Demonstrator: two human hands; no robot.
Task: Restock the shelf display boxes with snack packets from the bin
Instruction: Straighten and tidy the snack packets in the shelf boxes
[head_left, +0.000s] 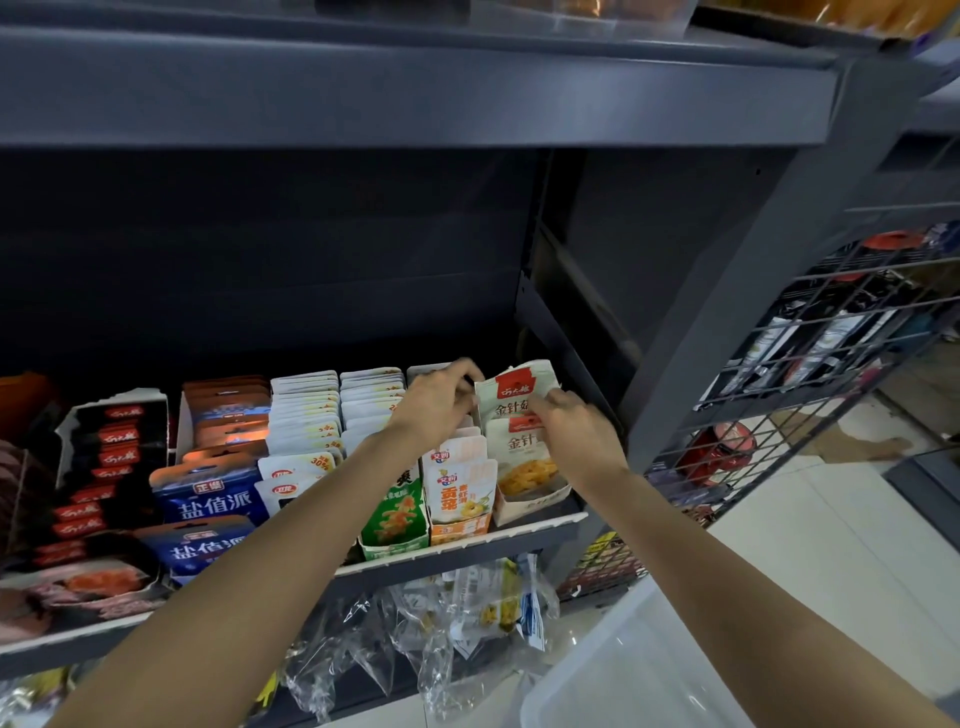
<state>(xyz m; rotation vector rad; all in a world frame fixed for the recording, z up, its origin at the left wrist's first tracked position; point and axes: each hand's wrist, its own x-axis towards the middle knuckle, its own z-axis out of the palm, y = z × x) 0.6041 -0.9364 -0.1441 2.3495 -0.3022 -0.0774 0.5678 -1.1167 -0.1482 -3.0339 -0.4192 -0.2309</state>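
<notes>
Head view looks down at a dark shelf (457, 558) whose front row of display boxes runs across the middle of the frame, and both hands meet over the rightmost box (535, 501), just right of centre. The right hand (576, 434) pinches a white snack packet (511, 389) with a red label by its lower edge, holding it upright so it can slide in behind the packets already standing there. The left hand (441, 400) has its fingers (460, 371) curled down at the back of the row, apparently pulling stock aside to open a gap; whether it grips anything I cannot tell. Packets stand on edge, faces forward, so labels read from the aisle. At the lower right corner sits a clear plastic bin (639, 670), kept within easy reach for the next packet.
</notes>
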